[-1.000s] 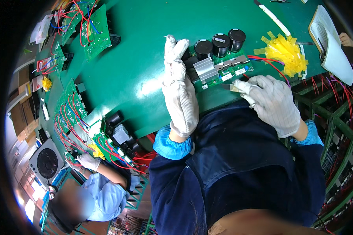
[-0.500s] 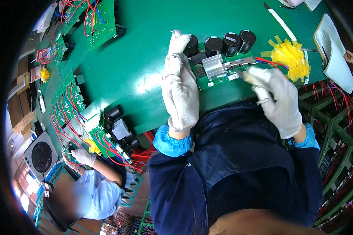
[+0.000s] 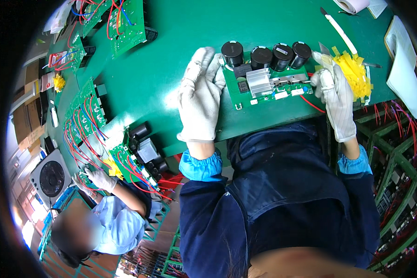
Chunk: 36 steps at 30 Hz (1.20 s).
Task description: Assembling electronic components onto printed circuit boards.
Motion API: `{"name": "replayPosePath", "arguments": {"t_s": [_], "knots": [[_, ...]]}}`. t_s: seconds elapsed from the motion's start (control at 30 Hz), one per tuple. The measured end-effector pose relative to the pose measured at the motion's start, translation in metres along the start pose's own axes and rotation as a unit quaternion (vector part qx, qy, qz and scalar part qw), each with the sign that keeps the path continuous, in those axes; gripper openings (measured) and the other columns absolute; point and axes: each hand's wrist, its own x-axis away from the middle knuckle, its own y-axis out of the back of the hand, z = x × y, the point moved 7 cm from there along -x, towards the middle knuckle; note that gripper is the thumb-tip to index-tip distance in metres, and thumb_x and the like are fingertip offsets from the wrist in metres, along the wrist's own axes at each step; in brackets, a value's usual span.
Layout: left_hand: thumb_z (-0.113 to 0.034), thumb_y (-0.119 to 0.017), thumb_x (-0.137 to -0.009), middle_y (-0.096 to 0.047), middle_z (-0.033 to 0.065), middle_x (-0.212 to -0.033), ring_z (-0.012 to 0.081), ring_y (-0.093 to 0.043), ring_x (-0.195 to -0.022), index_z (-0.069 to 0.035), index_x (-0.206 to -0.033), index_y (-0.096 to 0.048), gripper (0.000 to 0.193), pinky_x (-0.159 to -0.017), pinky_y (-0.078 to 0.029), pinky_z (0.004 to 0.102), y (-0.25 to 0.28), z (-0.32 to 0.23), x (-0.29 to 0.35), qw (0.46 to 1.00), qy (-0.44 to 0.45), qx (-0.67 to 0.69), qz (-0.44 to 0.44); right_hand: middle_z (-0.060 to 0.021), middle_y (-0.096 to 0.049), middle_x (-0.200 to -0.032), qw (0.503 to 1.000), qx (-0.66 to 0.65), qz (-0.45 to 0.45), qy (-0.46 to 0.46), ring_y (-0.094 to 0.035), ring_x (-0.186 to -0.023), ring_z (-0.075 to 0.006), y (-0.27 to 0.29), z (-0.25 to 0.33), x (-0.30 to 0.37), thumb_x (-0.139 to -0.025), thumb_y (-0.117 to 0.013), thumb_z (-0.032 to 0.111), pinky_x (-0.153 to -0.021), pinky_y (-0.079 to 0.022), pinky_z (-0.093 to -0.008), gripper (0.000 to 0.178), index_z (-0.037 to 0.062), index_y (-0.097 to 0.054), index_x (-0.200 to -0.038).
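Note:
A green circuit board lies near the bench's front edge, carrying several black cylindrical capacitors and a silver heat sink. My left hand, in a white glove, is at the board's left edge, its thumb side against it as if gripping; the contact is partly hidden. My right hand, also gloved, is closed at the board's right end, among its red wires. A greyish flat piece shows beyond its fingers. What those fingers hold is hidden.
A pile of yellow strips lies right of my right hand, beside a white-handled tool and a notebook. Wired boards sit at left, where a co-worker's gloved hand works near a fan.
My right hand has moved from over the board's front to its right end. My left hand has shifted left, away from the leftmost capacitor. The view has shifted slightly.

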Motion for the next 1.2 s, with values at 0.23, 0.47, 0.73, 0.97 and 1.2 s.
{"name": "replayPosePath", "arguments": {"t_s": [0.23,0.47,0.73,0.97,1.2], "knots": [[-0.027,-0.052,-0.095,-0.052,0.0193,-0.139,0.0284,-0.052,-0.123,0.007,-0.136,-0.048,0.053,-0.107,-0.037,0.0376,-0.008,0.003,-0.022,0.985,-0.141,-0.087,0.046,-0.0063,-0.064,-0.09,0.999,0.0,-0.006,0.033,-0.056,-0.073,-0.0084,-0.006,-0.008,-0.004,-0.102,-0.05,0.031,-0.064,-0.047,-0.0224,0.046,-0.0051,-0.048,-0.131],[-0.013,-0.045,-0.101,-0.056,0.0087,-0.131,0.0134,-0.055,-0.114,-0.001,-0.129,-0.053,0.032,-0.094,-0.041,0.0242,-0.015,0.007,-0.006,0.98,-0.159,-0.118,-0.011,-0.0067,-0.065,-0.099,0.998,-0.033,0.023,0.052,-0.061,-0.079,-0.0105,-0.016,-0.025,0.014,-0.103,-0.049,0.034,-0.067,-0.051,-0.0245,0.043,0.0008,-0.05,-0.13],[-0.028,-0.051,-0.1,-0.062,0.0101,-0.125,0.019,-0.058,-0.116,-0.002,-0.125,-0.058,0.037,-0.099,-0.042,0.03,-0.019,0.008,-0.002,0.963,-0.203,-0.166,-0.062,-0.0137,-0.066,-0.108,0.996,-0.023,0.01,0.087,-0.067,-0.093,-0.0219,-0.016,-0.026,0.02,-0.103,-0.048,0.029,-0.081,-0.052,-0.032,0.039,-0.0005,-0.054,-0.127],[-0.028,-0.053,-0.099,-0.063,0.0105,-0.124,0.0197,-0.06,-0.113,-0.001,-0.123,-0.059,0.037,-0.099,-0.042,0.0301,-0.025,0.005,0.0,0.965,-0.198,-0.17,-0.036,-0.0159,-0.066,-0.108,0.972,0.144,-0.039,0.183,-0.067,-0.091,-0.027,-0.002,-0.026,0.034,-0.095,-0.06,0.017,-0.081,-0.053,-0.0343,0.033,0.0007,-0.058,-0.123],[-0.028,-0.051,-0.101,-0.064,0.0112,-0.121,0.0179,-0.06,-0.106,-0.001,-0.122,-0.059,0.035,-0.094,-0.045,0.0306,-0.031,0.0,0.006,0.92,-0.271,-0.281,-0.021,-0.0109,-0.065,-0.111,0.913,0.21,0.057,0.345,-0.061,-0.084,-0.031,-0.026,0.032,0.045,-0.065,-0.065,-0.001,-0.074,-0.052,-0.0392,0.053,0.0068,-0.066,-0.118]]}}
